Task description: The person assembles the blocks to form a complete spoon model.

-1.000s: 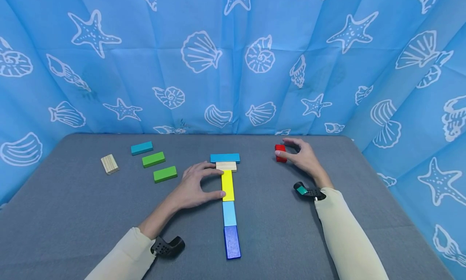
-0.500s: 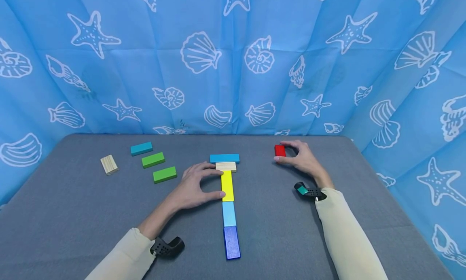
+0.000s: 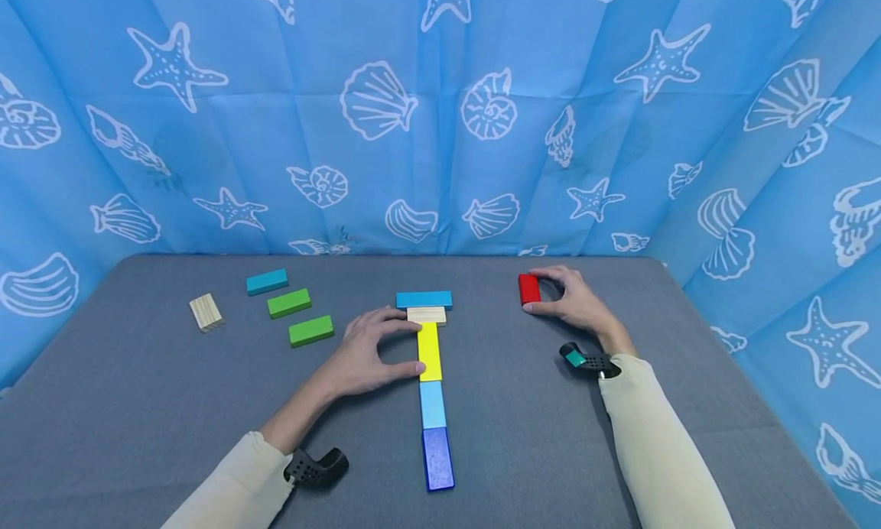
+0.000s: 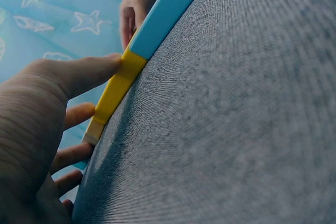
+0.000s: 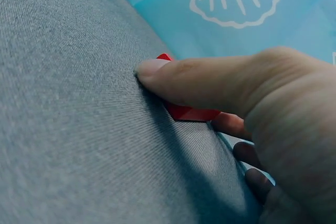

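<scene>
My left hand point(image 3: 368, 353) rests beside a yellow block point(image 3: 430, 352), thumb and index fingertips touching its left long side. In the left wrist view the thumb meets the yellow block point(image 4: 119, 82) near the light blue block point(image 4: 167, 14). On the table's right part, my right hand point(image 3: 571, 296) pinches a small red block point(image 3: 529, 289) end to end between thumb and fingers. The thumb covers much of that red block point(image 5: 191, 114) in the right wrist view. The yellow block lies in a line with a plain wooden block point(image 3: 427, 315), a light blue block point(image 3: 433, 404) and a dark blue block point(image 3: 438, 459).
A blue block point(image 3: 424, 300) lies crosswise at the line's far end. Left of the line are a wooden block point(image 3: 206, 313), a teal block point(image 3: 267, 282) and two green blocks point(image 3: 289, 303). A grey cloth covers the table point(image 3: 516, 437), backed by a blue shell-patterned curtain point(image 3: 427, 170).
My right thumb and fingers have shifted on the red block, which has turned slightly in place. The left hand and the line of blocks have stayed still.
</scene>
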Demonstrator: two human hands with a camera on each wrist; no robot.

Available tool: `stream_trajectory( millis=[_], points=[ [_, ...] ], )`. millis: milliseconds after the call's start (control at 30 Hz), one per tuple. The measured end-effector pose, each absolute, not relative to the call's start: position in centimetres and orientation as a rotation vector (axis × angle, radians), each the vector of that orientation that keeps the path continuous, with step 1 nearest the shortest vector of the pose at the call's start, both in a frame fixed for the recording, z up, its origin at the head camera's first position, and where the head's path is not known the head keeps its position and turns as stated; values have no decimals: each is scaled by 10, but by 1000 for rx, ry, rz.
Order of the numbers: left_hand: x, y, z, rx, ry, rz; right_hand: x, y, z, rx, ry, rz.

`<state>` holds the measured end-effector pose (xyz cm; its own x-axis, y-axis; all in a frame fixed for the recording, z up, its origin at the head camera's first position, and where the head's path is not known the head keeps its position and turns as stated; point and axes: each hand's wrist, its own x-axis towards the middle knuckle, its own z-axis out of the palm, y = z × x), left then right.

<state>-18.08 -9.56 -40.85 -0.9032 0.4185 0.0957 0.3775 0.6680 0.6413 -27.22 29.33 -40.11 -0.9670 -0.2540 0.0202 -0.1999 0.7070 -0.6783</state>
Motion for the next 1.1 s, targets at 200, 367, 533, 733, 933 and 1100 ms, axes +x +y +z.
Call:
stream_trajectory(
  millis=[200, 367, 533, 733, 933, 1100],
  points=[
    [-181, -96, -408, 669, 2815, 1064, -273, 292, -400, -376, 2803, -1209],
    [-181, -96, -409, 673, 2814, 1067, -272, 288, -396, -358, 2770, -1303],
    [-181, -96, -409, 674, 2814, 1065, -272, 280, -394, -358, 2763, -1360],
    [-181, -96, -409, 680, 2814, 1065, -276, 262, -394, -430, 2720, -1347],
    [-182, -96, -409, 676, 2819, 1054, -282, 238, -391, -465, 2704, -1301],
    [-182, -95, -409, 652, 2823, 1037, -287, 216, -387, -436, 2679, -1262]
  ],
)
